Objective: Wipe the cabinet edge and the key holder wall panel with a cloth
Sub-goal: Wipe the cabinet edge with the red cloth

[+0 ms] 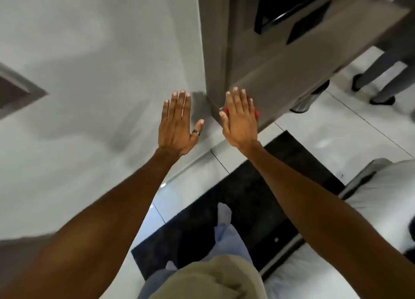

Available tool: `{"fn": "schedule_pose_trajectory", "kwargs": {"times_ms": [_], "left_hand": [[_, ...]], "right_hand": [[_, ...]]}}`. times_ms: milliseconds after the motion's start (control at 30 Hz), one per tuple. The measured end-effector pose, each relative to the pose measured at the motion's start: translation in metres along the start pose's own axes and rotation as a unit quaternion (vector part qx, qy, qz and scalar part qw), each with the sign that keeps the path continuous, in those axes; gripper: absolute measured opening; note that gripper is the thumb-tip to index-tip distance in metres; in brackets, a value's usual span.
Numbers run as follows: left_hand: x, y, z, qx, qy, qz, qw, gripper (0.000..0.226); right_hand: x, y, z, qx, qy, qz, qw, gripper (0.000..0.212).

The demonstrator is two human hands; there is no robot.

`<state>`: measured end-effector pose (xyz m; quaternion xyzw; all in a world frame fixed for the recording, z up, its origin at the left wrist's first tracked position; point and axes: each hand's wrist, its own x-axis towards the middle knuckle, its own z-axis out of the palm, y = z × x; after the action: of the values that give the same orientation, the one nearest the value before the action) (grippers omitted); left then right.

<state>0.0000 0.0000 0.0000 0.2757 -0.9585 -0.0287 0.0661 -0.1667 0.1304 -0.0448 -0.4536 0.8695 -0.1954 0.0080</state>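
Observation:
My right hand lies flat with straight fingers, pressing a red cloth against the lower side of the grey-brown cabinet, just right of its vertical edge. Only small bits of the cloth show at the hand's sides. My left hand, with a dark ring on the thumb, rests flat and spread on the pale grey wall just left of that edge. At the far left a grey-brown wall panel is partly in view.
A black mat lies on the glossy tiled floor below me. A bed with white bedding is at the right. Another person's legs and a metal bin stand behind the cabinet. A black handle recess sits in the cabinet front.

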Motion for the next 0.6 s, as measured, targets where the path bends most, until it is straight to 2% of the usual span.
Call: {"fn": "schedule_pose_trajectory", "kwargs": {"times_ms": [100,233,367,500,600], "left_hand": [[0.026,0.027,0.028,0.004,-0.067,-0.015,0.998,0.084],[0.048,0.052,0.061,-0.005,-0.115,0.001,0.993,0.081],[0.059,0.058,0.075,0.003,-0.153,0.003,0.988,0.080],[0.054,0.053,0.074,-0.002,-0.171,-0.004,0.985,0.079],[0.047,0.045,0.067,0.011,-0.180,-0.015,0.984,0.076]], "right_hand": [[0.010,0.050,0.021,0.012,-0.031,0.046,0.998,0.068],[0.035,0.090,0.052,0.039,-0.066,0.073,0.994,0.069],[0.056,0.101,0.075,0.014,-0.148,0.057,0.987,0.072],[0.062,0.102,0.075,0.028,-0.162,0.060,0.985,0.068],[0.067,0.102,0.064,0.077,-0.163,0.111,0.977,0.070]]}}
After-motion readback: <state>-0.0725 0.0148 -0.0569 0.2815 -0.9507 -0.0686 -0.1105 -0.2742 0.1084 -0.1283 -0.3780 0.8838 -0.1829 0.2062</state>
